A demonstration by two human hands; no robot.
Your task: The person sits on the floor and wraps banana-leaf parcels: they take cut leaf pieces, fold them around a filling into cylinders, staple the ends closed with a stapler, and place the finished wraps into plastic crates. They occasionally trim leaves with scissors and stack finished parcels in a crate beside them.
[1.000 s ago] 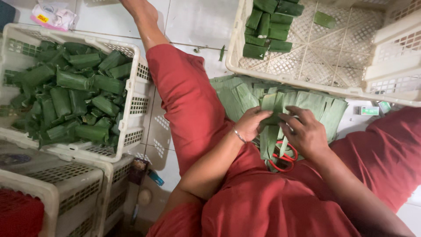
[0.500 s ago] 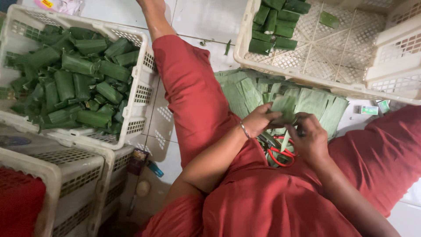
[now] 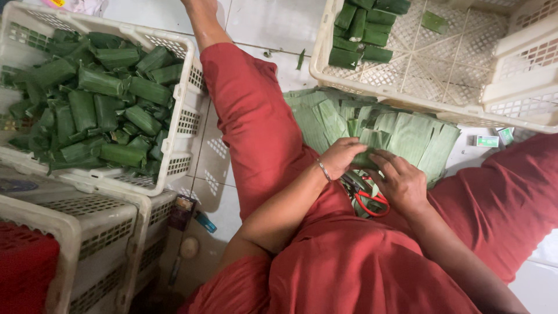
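I sit on the floor in red clothes, legs spread. My left hand (image 3: 340, 156) and my right hand (image 3: 401, 181) meet over my lap and both grip a small green leaf-wrapped roll (image 3: 365, 159). The roll is mostly hidden by my fingers. Just beyond my hands lies a stack of flat green leaf strips (image 3: 378, 125). Red-handled scissors (image 3: 370, 199) lie on my lap under my right hand.
A white plastic crate (image 3: 174, 136) at my left is heaped with green leaf-wrapped rolls (image 3: 93, 110). Another white crate (image 3: 465, 93) ahead holds several rolls (image 3: 363, 35) in its far left corner. More white crates (image 3: 87, 232) stack at lower left. Small boxes (image 3: 491, 139) lie at right.
My hands have shifted slightly up and left, from over the scissors toward the leaf stack, and have closed around a leaf roll. The view has drifted a little.
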